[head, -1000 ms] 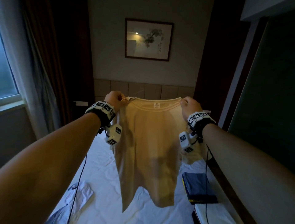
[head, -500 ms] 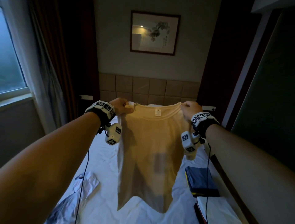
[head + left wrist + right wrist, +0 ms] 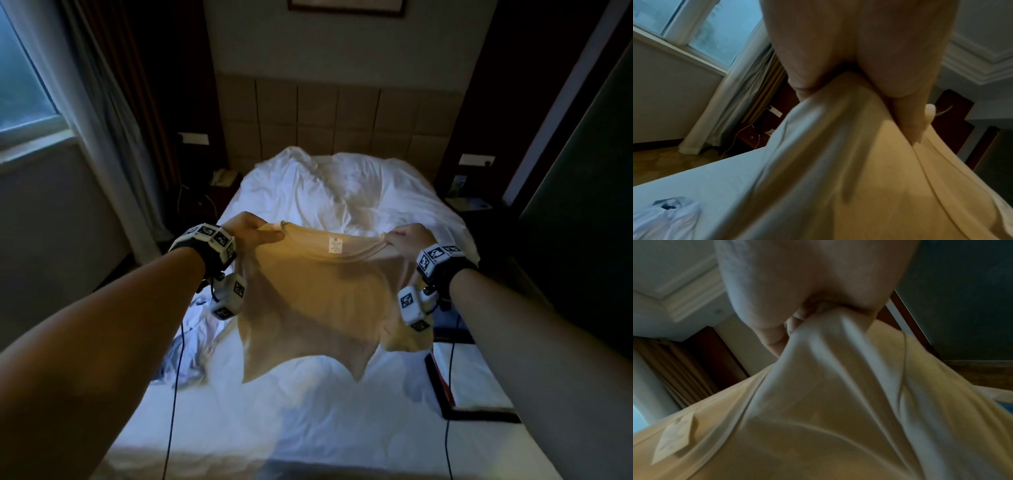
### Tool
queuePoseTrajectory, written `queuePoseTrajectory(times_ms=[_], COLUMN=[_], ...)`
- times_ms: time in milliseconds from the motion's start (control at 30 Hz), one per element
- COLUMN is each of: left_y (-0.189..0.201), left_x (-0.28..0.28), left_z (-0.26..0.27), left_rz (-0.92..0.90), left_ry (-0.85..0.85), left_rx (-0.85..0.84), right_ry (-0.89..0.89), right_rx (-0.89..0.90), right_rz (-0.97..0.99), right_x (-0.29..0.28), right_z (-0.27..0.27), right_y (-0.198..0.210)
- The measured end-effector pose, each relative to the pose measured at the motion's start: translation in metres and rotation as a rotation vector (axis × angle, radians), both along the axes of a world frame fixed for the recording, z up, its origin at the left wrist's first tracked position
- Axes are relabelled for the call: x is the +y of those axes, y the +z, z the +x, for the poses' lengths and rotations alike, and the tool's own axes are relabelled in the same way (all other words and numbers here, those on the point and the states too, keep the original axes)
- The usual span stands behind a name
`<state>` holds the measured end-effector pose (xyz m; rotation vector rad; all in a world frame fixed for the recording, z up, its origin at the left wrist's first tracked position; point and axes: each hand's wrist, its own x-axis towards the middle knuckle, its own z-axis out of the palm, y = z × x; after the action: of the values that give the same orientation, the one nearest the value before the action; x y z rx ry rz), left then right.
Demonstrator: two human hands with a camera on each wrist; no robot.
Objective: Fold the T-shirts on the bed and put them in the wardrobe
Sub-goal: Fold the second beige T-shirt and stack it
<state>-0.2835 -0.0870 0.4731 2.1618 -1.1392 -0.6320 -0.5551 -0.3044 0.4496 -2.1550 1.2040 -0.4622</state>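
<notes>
The left hand has its fingers curled tight around one shoulder of the beige T-shirt, thumb lying along the top of the bunched cloth; the right hand pinches the opposite shoulder the same way, cloth gathered into its closed fist. Between the two hands the collar sags in a shallow curve, with a small white label showing inside the neck. The shirt hangs out over the white bed, its hem billowed and blurred above the sheet. A crumpled pale garment lies on the sheet under the left forearm. By the right forearm a folded white item with a dark edge lies at the bed's side. Rumpled bedding is heaped below the padded headboard.
</notes>
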Motion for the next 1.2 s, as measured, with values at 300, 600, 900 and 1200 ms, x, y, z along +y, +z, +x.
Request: queuePoseTrajectory(times_ms=[300, 600, 900, 1200], left_y=[-0.046, -0.19, -0.34, -0.449], left_x=[-0.04, -0.162, -0.293, -0.345], left_z=[0.041, 0.141, 0.223, 0.256], left_rz=[0.149, 0.381, 0.568, 0.578], left_ry=[0.065, -0.052, 0.056, 0.093], left_rx=[0.085, -0.097, -0.226, -0.15], right_ry=[-0.002, -0.047, -0.116, -0.123], right_rx=[0.104, 0.186, 0.293, 0.38], right_rz=[0.089, 0.181, 0.266, 0.321], right_x=[-0.027, -0.128, -0.243, -0.275], right_z=[0.047, 0.138, 0.242, 0.281], right_y=[-0.048, -0.177, -0.319, -0.42])
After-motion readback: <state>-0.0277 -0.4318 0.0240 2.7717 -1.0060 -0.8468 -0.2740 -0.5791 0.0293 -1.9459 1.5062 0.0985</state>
